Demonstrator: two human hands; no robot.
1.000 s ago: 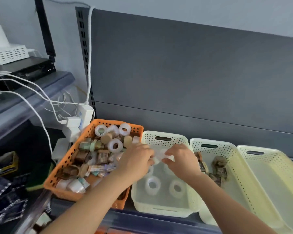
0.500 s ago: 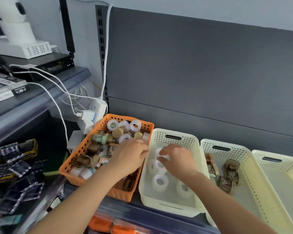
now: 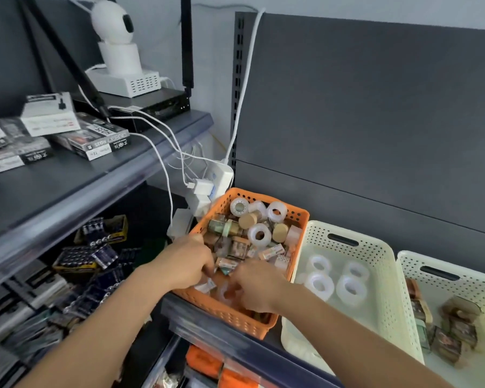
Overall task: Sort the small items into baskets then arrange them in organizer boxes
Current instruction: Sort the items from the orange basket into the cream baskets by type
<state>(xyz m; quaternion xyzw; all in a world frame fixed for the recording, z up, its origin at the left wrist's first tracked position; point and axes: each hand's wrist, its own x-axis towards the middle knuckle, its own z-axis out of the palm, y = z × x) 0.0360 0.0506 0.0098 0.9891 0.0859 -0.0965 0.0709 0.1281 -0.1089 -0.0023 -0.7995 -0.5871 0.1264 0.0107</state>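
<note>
An orange basket (image 3: 237,315) holds several mixed small items: clear tape rolls (image 3: 259,233), tan rolls and patterned tape packs. Both hands reach into its near end. My left hand (image 3: 186,264) has its fingers curled down among the packs; what they hold is hidden. My right hand (image 3: 259,287) curls its fingers on a clear tape roll (image 3: 226,294) low in the basket. Right of it, a white perforated basket (image 3: 375,242) contains several clear rolls (image 3: 350,288). A second pale basket (image 3: 459,266) at the far right holds brown patterned tape packs (image 3: 457,329).
A power strip with white chargers and cables (image 3: 207,186) hangs just behind the orange basket. The left shelf (image 3: 67,175) carries boxes, a router and a white camera (image 3: 115,23). Below it lie battery packs (image 3: 95,247). A grey back panel (image 3: 375,121) stands behind the baskets.
Both hands have moved left, out of the white basket and into the near end of the orange basket. The view has swung left and down.
</note>
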